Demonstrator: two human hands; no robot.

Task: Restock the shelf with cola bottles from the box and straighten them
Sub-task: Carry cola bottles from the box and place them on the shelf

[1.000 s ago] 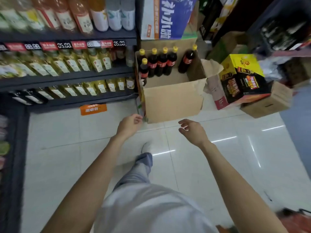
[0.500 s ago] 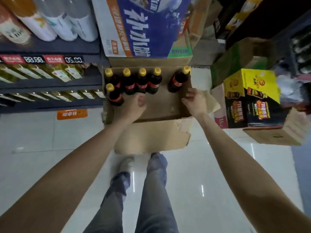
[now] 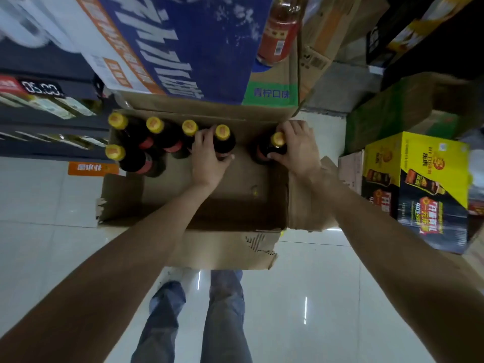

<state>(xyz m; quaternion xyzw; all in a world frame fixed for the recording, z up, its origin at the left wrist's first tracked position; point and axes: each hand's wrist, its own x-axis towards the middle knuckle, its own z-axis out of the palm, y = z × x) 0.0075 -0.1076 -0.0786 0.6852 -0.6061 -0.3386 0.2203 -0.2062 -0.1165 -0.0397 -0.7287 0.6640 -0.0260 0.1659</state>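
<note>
Pick-up step. Left hand (image 3: 207,155) grips a cola bottle (image 3: 223,138) in the open box (image 3: 235,205) on the floor; right hand (image 3: 296,148) grips another bottle (image 3: 272,149). Next, judged: lift both straight up, carry to shelf (image 3: 52,121).

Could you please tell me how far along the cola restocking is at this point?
Much of the cardboard box floor is bare, so some bottles may already be out. In hand: the left hand grips one cola bottle, the right hand another. Left: four bottles in the box, plus shelving and straightening.
</note>
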